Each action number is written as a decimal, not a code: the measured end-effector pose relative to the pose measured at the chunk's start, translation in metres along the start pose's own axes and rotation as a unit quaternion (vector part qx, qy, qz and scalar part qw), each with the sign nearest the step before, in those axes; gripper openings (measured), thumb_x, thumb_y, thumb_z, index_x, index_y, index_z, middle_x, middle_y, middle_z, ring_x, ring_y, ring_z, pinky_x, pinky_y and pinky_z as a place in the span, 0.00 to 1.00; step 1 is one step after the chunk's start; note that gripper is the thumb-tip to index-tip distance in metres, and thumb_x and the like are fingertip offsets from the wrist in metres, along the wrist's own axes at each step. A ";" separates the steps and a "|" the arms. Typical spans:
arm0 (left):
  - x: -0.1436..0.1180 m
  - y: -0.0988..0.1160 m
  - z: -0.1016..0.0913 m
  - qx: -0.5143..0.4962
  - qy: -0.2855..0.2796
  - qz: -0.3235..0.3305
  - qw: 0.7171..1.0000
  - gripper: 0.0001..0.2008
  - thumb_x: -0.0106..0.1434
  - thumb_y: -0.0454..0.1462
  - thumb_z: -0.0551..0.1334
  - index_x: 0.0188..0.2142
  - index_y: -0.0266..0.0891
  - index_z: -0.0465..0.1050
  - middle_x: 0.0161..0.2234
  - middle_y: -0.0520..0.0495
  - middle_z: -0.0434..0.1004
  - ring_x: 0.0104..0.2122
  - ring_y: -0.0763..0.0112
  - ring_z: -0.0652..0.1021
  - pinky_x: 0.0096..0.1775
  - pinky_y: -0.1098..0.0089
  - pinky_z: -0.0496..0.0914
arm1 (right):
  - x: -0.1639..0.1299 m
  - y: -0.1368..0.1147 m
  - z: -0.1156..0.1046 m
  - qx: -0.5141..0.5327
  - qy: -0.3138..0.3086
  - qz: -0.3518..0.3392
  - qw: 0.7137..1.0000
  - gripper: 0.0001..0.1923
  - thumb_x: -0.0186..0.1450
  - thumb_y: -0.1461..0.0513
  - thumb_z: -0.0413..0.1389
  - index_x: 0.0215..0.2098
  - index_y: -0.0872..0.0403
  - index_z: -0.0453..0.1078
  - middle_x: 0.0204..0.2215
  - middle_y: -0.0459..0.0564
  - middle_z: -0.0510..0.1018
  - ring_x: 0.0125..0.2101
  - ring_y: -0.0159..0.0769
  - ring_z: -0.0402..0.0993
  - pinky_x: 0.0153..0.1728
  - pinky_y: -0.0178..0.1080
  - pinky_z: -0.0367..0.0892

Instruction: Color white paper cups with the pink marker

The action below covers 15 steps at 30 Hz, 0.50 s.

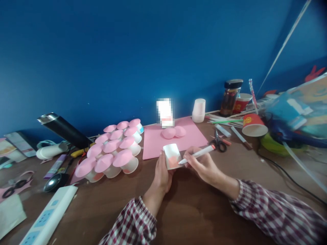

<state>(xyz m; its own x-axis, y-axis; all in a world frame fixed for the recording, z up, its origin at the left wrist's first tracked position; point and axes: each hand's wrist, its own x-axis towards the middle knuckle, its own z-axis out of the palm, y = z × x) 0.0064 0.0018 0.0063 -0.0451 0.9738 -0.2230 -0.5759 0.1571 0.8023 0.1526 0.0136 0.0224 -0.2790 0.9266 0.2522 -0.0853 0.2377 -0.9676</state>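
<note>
My left hand [162, 172] is closed round a small white paper cup [171, 149] that has an orange patch coloured on its side. Pinched in my right hand [201, 166] is a white marker [199, 153] with an orange-red end; its tip meets the cup's side near the lower edge. Just behind the cup, two pink paper rounds [169, 133] lie on a sheet of pink paper [153, 143]. To the left stand several white cups [130, 165] in rows, each topped with a pink paper cone [122, 158].
Scissors [219, 144], loose markers [222, 130], a red paper cup [254, 125] and a dark-lidded jar [230, 98] sit at the right. Stacked white cups [198, 110] stand by the wall. A power strip [49, 216], a ladle [55, 182] and a black flask [66, 129] occupy the left.
</note>
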 end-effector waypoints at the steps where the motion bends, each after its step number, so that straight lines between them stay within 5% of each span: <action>1: 0.000 0.000 -0.001 -0.006 0.000 -0.004 1.000 0.25 0.61 0.55 0.57 0.39 0.33 0.74 0.33 0.40 0.79 0.40 0.56 0.78 0.43 0.60 0.70 | 0.000 -0.001 0.000 -0.007 -0.007 -0.002 1.000 0.13 0.66 0.55 0.55 0.29 0.54 0.65 0.20 0.42 0.70 0.22 0.29 0.65 0.24 0.32 0.60; 15: 0.000 0.000 -0.002 0.005 -0.010 -0.007 1.000 0.26 0.61 0.57 0.56 0.36 0.34 0.73 0.31 0.42 0.79 0.32 0.61 0.77 0.39 0.62 0.70 | 0.000 0.001 0.001 0.007 -0.029 0.007 1.000 0.14 0.66 0.53 0.55 0.30 0.54 0.66 0.20 0.42 0.70 0.22 0.29 0.66 0.24 0.32 0.61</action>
<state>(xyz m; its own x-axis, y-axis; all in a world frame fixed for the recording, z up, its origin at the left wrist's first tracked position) 0.0049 0.0012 0.0052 -0.0204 0.9745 -0.2236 -0.5674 0.1729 0.8051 0.1515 0.0138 0.0218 -0.3349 0.9113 0.2395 -0.0933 0.2208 -0.9708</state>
